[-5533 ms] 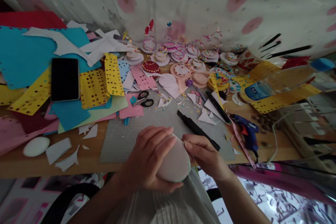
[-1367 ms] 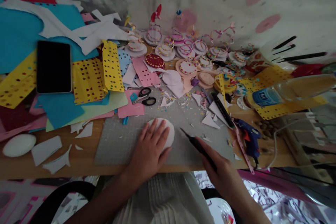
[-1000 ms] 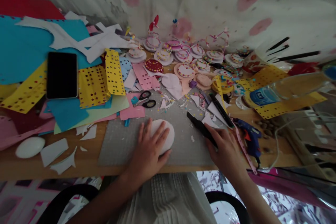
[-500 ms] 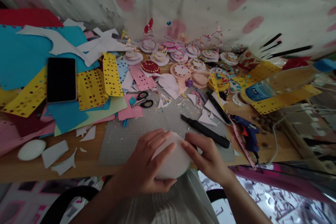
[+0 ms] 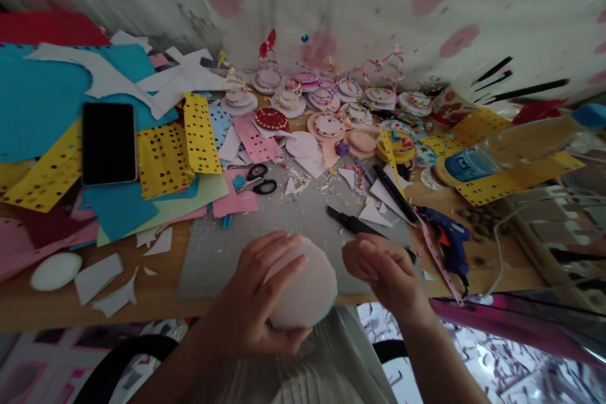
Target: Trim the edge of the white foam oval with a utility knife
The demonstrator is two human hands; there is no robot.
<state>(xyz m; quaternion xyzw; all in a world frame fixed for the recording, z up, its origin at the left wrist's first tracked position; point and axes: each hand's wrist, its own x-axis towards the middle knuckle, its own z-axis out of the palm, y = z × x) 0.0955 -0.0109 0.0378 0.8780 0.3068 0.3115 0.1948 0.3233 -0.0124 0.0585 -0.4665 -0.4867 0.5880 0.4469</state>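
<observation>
The person's left grip [image 5: 258,297] was closed around a pale white round disc with a thin green line along its lower right edge [image 5: 305,284] – fingers spread over its face, thumb beneath. The disc was held up over the near edge of the brown wooden worktop [image 5: 158,297], its flat face towards the camera. The right grip [image 5: 381,268] was beside the disc but apart from it, fingers curled in and thumb pressed to them; whether anything small was pinched there, I could not tell. A slim black cutter with a dark blade [image 5: 350,221] lay on the grey gridded cutting mat [image 5: 208,265], partly hidden by the right grip. Farther right lay a dark blue glue gun with a red trigger [image 5: 452,240] – and at the far left, a smooth white oval object [image 5: 55,271] near white paper-like offcuts [image 5: 99,276]
</observation>
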